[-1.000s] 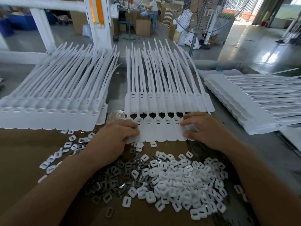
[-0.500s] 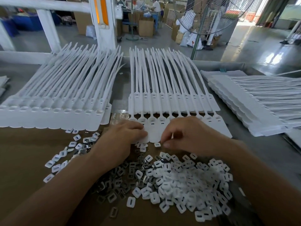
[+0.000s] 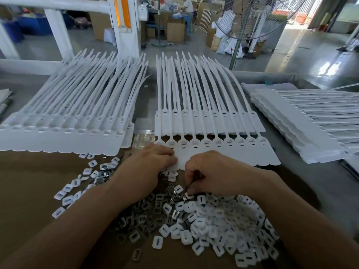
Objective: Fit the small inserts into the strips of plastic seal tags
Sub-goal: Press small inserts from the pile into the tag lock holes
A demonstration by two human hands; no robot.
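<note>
Head view: the step in hand is, by my reading, fetching the next piece. The right grip (image 3: 215, 171) is curled down onto the pile of white inserts (image 3: 223, 220) that spreads just under and behind it. Its fingertips (image 3: 188, 191) are closed on a single white insert (image 3: 189, 195) at the pile's forward edge. The insert looks pinched, though not yet lifted clear.

The left grip (image 3: 147, 167) lies open with its fingers fairly straight. They press the left end of the working strip of seal tags (image 3: 223, 152), which sits on the desk (image 3: 29, 181) just ahead of both grips and runs off past the right one. A scatter of metal clips (image 3: 147, 214) lies beneath the left wrist, between the two arms. A finished-looking stack of strips (image 3: 64, 121) stands well off beyond the left grip, and another stack (image 3: 301, 123) lies beyond the right.

The next move calls for carrying the insert the short way forward to a socket in a tag head near the left fingertips. It must be turned to match the socket, then pushed home while the left grip holds the strip flat. I cannot tell which sockets are already filled.
</note>
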